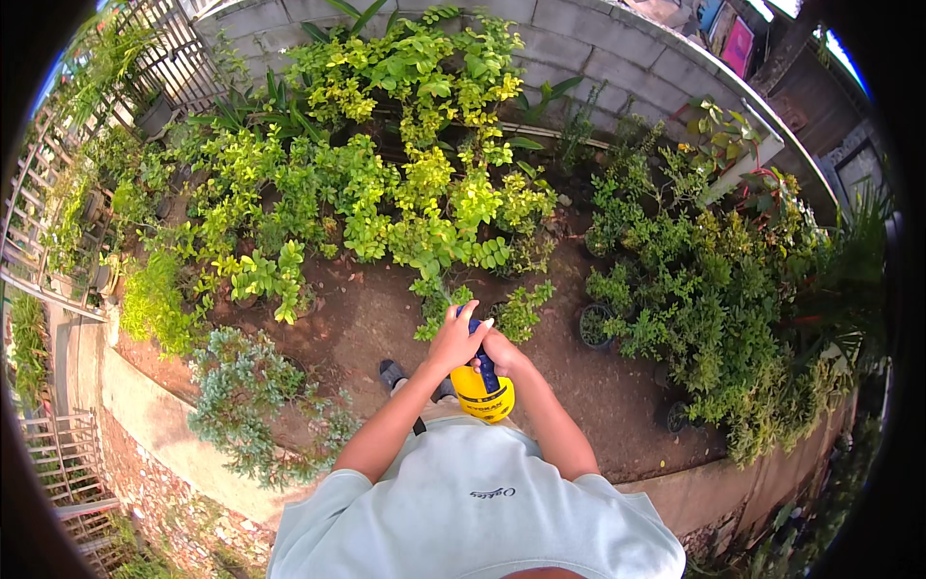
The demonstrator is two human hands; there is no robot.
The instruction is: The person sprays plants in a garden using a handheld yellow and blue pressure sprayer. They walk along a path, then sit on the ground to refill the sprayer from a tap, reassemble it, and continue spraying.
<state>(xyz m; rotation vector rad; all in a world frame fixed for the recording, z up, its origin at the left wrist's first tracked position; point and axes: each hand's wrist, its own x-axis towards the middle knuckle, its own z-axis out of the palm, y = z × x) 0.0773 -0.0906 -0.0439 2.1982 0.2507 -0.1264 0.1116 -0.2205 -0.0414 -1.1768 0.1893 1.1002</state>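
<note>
In front of my body I hold a yellow pump sprayer [483, 402] with a dark blue handle and pump top. My left hand [454, 339] is on the sprayer's blue upper part, with a finger raised over it. My right hand [502, 353] is wrapped around the handle from the other side. Just beyond the nozzle, a faint streak of spray shows against a small green plant [434, 307]. Another low leafy plant [524, 311] stands to the right of my hands. The sprayer hides part of my feet.
Yellow-green shrubs [427, 181] fill the ground ahead, before a concrete block wall [579, 61]. Dense potted bushes [694, 289] stand right, near a black pot [595, 326]. A bluish-green shrub [242, 398] is at left, by a concrete curb [163, 423]. A slatted fence [36, 188] lies beyond.
</note>
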